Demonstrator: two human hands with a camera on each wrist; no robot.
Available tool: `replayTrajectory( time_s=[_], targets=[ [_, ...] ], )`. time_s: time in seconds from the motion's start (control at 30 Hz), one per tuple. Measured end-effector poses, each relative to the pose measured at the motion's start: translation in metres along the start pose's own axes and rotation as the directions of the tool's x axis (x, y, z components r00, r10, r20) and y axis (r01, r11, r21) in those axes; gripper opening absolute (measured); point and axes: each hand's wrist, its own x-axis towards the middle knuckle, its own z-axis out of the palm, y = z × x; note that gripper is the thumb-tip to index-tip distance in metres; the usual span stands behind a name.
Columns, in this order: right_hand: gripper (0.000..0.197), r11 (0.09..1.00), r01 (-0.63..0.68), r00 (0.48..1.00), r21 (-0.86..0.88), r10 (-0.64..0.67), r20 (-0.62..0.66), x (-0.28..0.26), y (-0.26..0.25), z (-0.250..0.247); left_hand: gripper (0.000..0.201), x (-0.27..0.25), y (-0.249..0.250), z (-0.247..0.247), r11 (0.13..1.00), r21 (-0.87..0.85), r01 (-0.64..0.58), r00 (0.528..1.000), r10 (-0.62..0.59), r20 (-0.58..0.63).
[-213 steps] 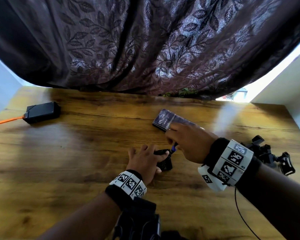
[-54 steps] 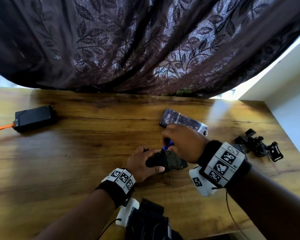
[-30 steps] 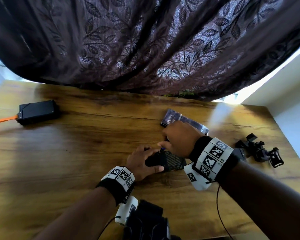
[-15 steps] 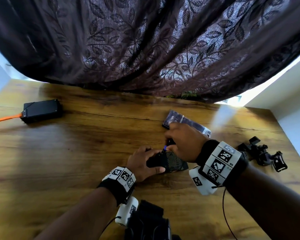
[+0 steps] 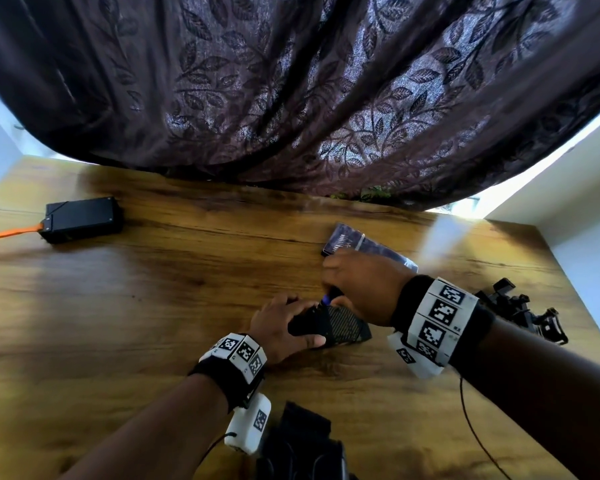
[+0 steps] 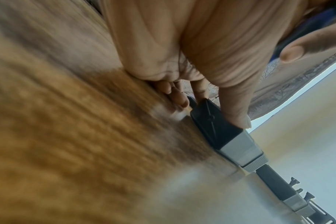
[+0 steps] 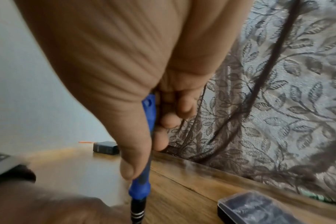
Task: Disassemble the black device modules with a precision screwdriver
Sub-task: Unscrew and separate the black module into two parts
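Tabletop of brown grained wood, seen from above. Far left: black rectangular box with orange cable, well apart from the rest. Centre: left hand, fingers and thumb curled round small black device module with mesh face, holding it down on the wood. Just right: right hand, fingers pinching blue-handled precision screwdriver, nearly upright, tip hidden at the module's top. Behind that hand: clear plastic bit case. Far right: cluster of black mounting parts. Along the back: dark leaf-patterned curtain.
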Motion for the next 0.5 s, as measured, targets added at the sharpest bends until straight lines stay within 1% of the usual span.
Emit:
replayTrajectory(
  time_s=[0.07,0.13,0.27,0.33,0.43,0.5],
  targets=[
    [0.017,0.994,0.021,1.0,-0.108,-0.02,0.012,0.003,-0.001,-0.002,0.09,0.0,-0.001,0.0,1.0,-0.003,-0.001,1.0,0.001,-0.007],
    [0.021,0.986,0.034,0.999,-0.163,-0.033,0.008,0.005,-0.002,-0.002,0.098,0.0,0.0,0.001,1.0,0.0,-0.004,1.0,0.004,-0.007],
    [0.021,0.97,0.041,0.999,-0.241,-0.038,0.017,0.006,-0.004,0.003,0.1,0.001,-0.001,0.002,1.0,-0.002,-0.005,1.0,0.005,-0.03],
    [0.022,0.97,0.026,1.0,-0.243,-0.022,0.021,0.005,-0.007,0.005,0.098,0.0,-0.001,0.002,1.0,0.007,-0.004,1.0,0.004,-0.025],
    [0.026,0.973,-0.024,0.997,-0.231,0.041,0.069,0.006,-0.009,0.008,0.083,-0.001,0.0,0.0,1.0,0.004,-0.012,1.0,0.013,-0.024],
    [0.028,0.978,-0.047,0.995,-0.204,0.064,0.081,0.004,-0.006,0.008,0.078,-0.002,0.002,-0.001,1.0,0.018,-0.017,1.0,0.017,-0.023]
  ],
)
